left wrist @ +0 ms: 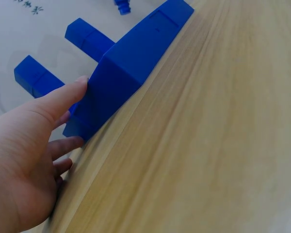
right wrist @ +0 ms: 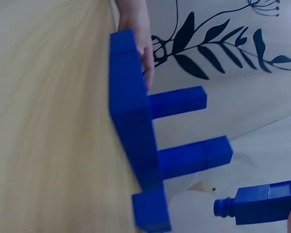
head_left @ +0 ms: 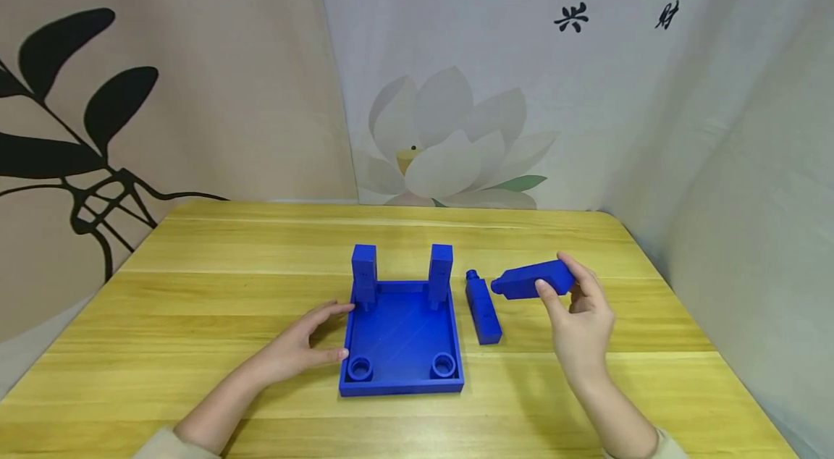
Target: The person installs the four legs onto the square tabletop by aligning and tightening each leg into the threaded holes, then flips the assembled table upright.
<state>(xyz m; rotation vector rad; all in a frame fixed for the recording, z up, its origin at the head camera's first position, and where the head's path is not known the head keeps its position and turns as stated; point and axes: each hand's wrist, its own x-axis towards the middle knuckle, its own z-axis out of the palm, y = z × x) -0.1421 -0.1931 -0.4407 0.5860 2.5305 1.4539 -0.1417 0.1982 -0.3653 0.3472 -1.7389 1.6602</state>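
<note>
A blue square base (head_left: 400, 336) with a raised rim, like an upturned toy tabletop, lies on the table. Two blue legs, the left one (head_left: 365, 267) and the right one (head_left: 440, 269), stand upright in its far corners; round sockets (head_left: 360, 369) show in the near corners. With fingers and thumb spread, my left hand (head_left: 293, 354) touches the base's left side. My right hand (head_left: 586, 332) pinches another blue leg (head_left: 528, 280) by its thick end, raised above the table, its narrow ridged tip (right wrist: 224, 207) pointing left.
One more blue leg (head_left: 483, 310) lies on the wooden table (head_left: 280, 423), just right of the base, its narrow tip facing away. Behind the table hangs a pale cloth (head_left: 260, 82) printed with leaves, a lotus and characters.
</note>
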